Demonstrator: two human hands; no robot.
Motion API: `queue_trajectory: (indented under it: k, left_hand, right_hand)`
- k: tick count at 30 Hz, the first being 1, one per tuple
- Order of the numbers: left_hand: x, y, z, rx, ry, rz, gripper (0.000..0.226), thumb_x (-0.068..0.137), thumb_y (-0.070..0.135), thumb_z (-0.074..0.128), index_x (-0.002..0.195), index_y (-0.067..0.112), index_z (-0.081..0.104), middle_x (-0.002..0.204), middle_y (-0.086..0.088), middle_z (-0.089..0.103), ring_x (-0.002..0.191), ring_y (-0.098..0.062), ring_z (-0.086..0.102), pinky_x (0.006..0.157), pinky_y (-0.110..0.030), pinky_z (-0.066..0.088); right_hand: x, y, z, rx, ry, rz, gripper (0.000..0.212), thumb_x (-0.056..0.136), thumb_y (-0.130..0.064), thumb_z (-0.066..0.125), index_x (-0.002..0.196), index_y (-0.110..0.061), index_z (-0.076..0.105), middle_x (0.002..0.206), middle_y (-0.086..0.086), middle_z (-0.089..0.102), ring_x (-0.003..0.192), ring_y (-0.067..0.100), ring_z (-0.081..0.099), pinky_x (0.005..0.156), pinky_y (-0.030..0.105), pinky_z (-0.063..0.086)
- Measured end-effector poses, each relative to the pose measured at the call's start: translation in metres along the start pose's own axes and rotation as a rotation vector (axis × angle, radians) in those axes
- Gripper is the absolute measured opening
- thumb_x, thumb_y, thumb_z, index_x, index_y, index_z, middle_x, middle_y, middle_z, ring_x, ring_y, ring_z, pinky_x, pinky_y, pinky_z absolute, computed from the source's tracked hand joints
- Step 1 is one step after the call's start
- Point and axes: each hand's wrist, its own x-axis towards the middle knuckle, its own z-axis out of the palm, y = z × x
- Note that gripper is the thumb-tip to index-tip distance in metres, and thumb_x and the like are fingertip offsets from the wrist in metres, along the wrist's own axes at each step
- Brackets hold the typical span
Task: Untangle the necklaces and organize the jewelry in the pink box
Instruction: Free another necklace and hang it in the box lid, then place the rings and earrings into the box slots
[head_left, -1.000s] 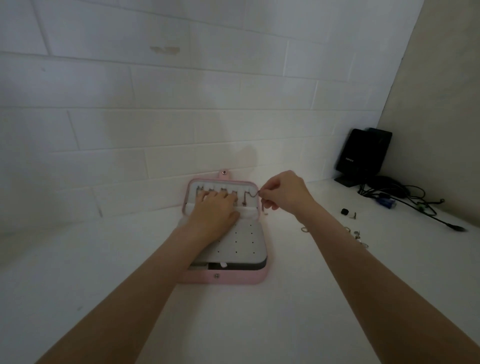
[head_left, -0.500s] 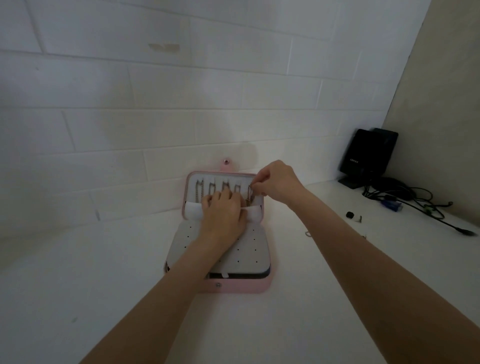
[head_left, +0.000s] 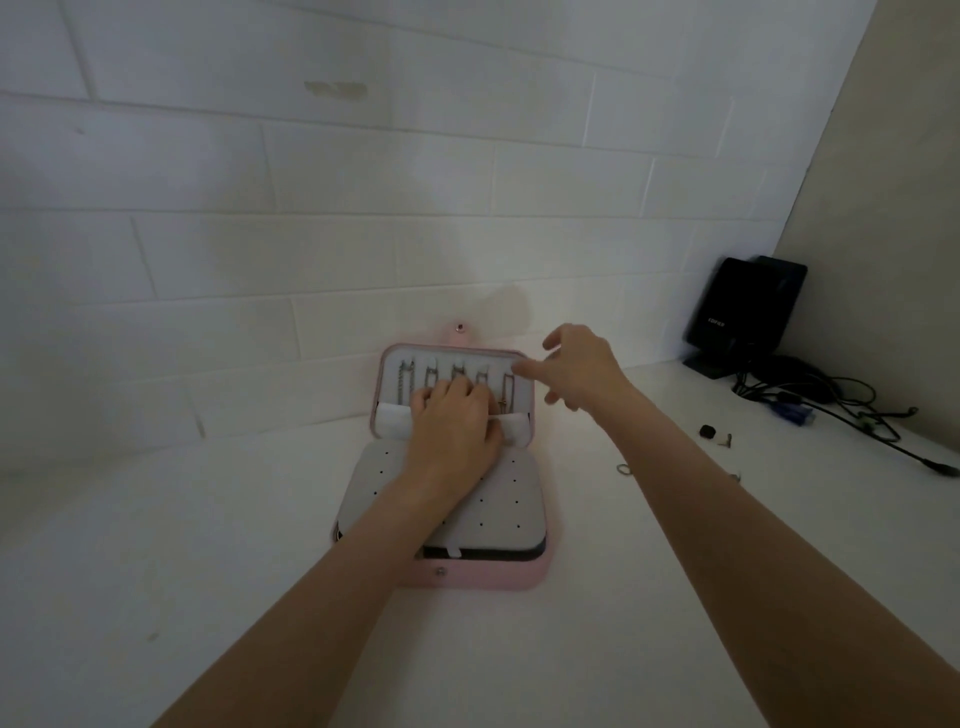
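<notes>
The right hand (head_left: 582, 371) has let go of the last necklace (head_left: 508, 392), now hanging at the right end of the lid of the pink box (head_left: 467, 574), and opens. The left hand (head_left: 454, 421) still presses flat-fingered on the lid's pocket, so loose rings beside the box look next.

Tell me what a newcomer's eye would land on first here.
The open pink box at the centre of the white counter, its lid propped against the tiled wall with necklaces hanging in a row inside. The left hand rests on the lid's lower part, while the right hand hovers with loose fingers at the lid's right edge. A black speaker and tangled cables fill the far right corner.
</notes>
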Motion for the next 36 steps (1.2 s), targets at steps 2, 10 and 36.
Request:
queue_trajectory:
  k: [2, 10, 36]
  left_hand:
    - [0.000, 0.000, 0.000, -0.017, 0.027, 0.016, 0.020, 0.091, 0.024, 0.047, 0.105, 0.014, 0.058, 0.110, -0.001, 0.055, 0.106, -0.019, 0.045, 0.090, -0.028, 0.019]
    - [0.004, -0.050, -0.027, 0.093, 0.066, 0.019, 0.014, 0.083, 0.007, 0.060, 0.096, 0.010, 0.063, 0.101, -0.009, 0.058, 0.099, -0.032, 0.052, 0.084, -0.038, 0.031]
    - [0.005, -0.040, -0.073, 0.102, -0.762, 0.011, 0.074, 0.081, 0.049, 0.064, 0.141, 0.019, 0.034, 0.144, 0.000, 0.038, 0.129, -0.018, 0.039, 0.102, -0.026, 0.034]
  right_hand:
    - [-0.002, 0.008, 0.005, 0.094, -0.092, 0.065, 0.045, 0.085, -0.027, 0.068, 0.116, -0.002, 0.047, 0.104, 0.014, 0.062, 0.057, 0.018, 0.060, 0.047, 0.026, 0.048]
    - [0.019, 0.001, 0.020, 0.220, -0.103, 0.013, 0.018, 0.089, -0.014, 0.060, 0.097, 0.001, 0.064, 0.082, 0.009, 0.066, 0.076, 0.036, 0.070, 0.079, 0.046, 0.056]
    - [0.016, -0.004, -0.012, 0.048, -0.151, -0.205, 0.013, 0.089, 0.000, 0.056, 0.095, -0.001, 0.066, 0.098, 0.019, 0.067, 0.069, 0.019, 0.062, 0.049, 0.019, 0.055]
